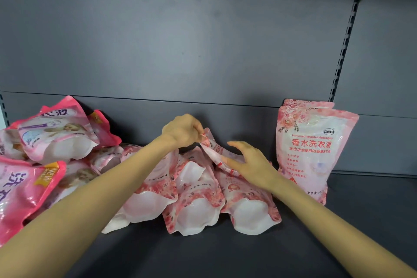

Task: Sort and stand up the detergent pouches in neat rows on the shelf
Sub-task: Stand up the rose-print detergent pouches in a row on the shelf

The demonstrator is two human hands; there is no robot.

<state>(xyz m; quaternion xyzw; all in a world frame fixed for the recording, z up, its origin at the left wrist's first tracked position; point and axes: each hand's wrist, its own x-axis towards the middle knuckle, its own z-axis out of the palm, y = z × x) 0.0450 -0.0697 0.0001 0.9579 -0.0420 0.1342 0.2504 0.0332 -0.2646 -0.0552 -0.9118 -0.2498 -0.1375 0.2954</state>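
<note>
Several rose-print pink detergent pouches point(196, 201) lie flat in a heap at the middle of the dark shelf point(225, 255). My left hand point(182, 130) pinches the top corner of one rose-print pouch point(214, 149) and lifts it off the heap. My right hand point(250, 165) touches the lower side of that same pouch with spread, relaxed fingers. Two rose-print pouches point(313, 151) stand upright at the right, one behind the other, leaning on the back panel. A pile of darker pink pouches with a purple label point(56, 135) lies at the left.
The grey back panel point(203, 40) closes the shelf behind. A slotted upright point(345, 47) runs down at the right, with more shelf floor point(372, 210) beyond the standing pouches. Bare shelf floor lies in front of the heap.
</note>
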